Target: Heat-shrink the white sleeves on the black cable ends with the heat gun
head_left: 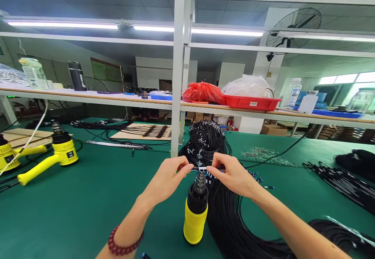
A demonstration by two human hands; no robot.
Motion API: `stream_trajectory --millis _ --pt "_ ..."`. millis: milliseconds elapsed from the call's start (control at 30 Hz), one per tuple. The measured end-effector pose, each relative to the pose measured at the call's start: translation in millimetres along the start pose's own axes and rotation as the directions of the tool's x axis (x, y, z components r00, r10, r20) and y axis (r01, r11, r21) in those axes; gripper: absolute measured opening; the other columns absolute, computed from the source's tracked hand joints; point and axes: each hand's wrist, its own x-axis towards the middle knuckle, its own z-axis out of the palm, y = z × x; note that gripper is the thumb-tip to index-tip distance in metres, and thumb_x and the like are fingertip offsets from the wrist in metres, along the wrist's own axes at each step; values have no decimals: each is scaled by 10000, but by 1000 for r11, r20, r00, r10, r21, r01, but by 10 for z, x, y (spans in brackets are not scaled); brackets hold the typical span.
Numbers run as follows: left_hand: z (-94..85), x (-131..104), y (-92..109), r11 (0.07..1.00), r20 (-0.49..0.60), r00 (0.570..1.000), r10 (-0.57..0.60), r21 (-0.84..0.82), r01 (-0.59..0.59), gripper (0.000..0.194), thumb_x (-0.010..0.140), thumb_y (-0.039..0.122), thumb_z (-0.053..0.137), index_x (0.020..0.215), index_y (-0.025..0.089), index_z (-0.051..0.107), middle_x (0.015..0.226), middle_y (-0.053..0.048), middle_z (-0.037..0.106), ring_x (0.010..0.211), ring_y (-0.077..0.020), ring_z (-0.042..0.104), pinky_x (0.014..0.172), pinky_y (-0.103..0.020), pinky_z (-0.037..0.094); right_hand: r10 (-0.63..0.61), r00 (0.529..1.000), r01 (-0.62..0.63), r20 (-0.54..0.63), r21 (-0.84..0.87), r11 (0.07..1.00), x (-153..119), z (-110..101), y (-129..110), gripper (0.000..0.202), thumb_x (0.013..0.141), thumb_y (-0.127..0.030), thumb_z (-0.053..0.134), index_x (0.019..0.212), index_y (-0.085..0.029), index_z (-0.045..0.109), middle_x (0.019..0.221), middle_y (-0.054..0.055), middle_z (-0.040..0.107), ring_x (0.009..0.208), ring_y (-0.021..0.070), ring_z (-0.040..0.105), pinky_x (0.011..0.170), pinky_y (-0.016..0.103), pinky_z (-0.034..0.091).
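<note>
Yellow casing covers the lower part of the heat gun (195, 222), which stands upright on the green table (88, 204) in the head view, its stepped nozzle (200, 183) pointing up. Just above the nozzle's mouth, a thin cable (195, 168) runs level between the two hands, with a short white sleeve (202, 168) in the gap. The left hand (166, 179) pinches the black part between thumb and forefinger. The right hand (233, 175) pinches the other end the same way; I cannot tell whether its tips sit on the sleeve's edge or on the cable just past it. Contact between sleeve and nozzle is too small to judge.

Good work here likely calls for a light, even pull to hold the cable straight, the sleeve centred over the nozzle, and a slow roll so every side warms alike. Whether the gun is running does not show; if it is, fingertips this near are best out of the hot air, and the bundle of cables (225, 212) just beside it should lie clear of the nozzle.
</note>
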Motion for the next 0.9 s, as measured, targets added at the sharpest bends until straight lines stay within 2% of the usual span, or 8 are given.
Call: stream_trajectory --millis 500,667,767,900 --pt "53 44 -22 999 -56 998 -1 -34 -1 231 891 375 517 768 188 572 724 47 591 662 -110 464 591 -235 319 18 1000 -18 -11 -36 999 45 44 52 202 825 -289 560 692 -149 501 656 -13 558 597 102 448 555 224 306" --pt "41 17 -7 998 -74 997 -20 -58 16 170 868 352 548 803 196 569 760 47 599 704 -114 500 607 -232 340 5 999 -4 44 -7 1000 13 -32 36 201 870 -278 519 744 -144 600 698 -4 591 624 102 463 569 221 306" --pt "18 8 0 999 -59 998 -39 -38 37 241 886 427 513 827 200 573 776 37 610 725 -127 519 613 -240 347 -26 996 28 81 -17 999 -9 -84 18 241 895 -275 501 739 -146 632 659 -15 574 593 93 422 556 225 276" --pt "12 21 -16 997 4 999 -54 53 53 472 945 524 324 722 182 561 679 18 587 663 -136 516 607 -259 332 -42 997 42 71 2 999 -4 -92 15 226 891 -270 515 746 -142 632 657 -18 566 589 88 410 553 221 275"
